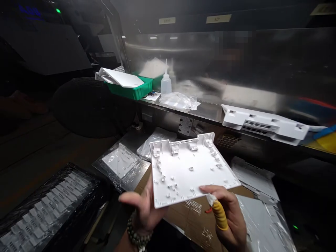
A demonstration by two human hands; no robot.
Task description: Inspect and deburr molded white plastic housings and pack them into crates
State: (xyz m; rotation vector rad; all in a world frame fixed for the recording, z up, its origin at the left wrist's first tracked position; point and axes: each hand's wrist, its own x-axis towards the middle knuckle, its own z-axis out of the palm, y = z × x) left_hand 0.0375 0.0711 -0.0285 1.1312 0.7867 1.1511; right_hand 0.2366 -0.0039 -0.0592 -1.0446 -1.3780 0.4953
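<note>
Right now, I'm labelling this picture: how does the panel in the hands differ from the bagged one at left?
The held panel is raised between left hand and right hand; the bagged panel lies untouched. The held panel is bare, the bagged panel wrapped in clear plastic. Both are white with small raised parts.

The metal shelf (207, 114) carries a squeeze bottle (166, 86), with a green bin (143, 91) to its left, a clear plastic bag (176, 100) beside it and a white slotted panel (282, 126) well to its right; the counter (142, 173), lower than the bottle, bears brown cardboard (181, 219) and a plastic-wrapped white panel (121, 161)
</note>
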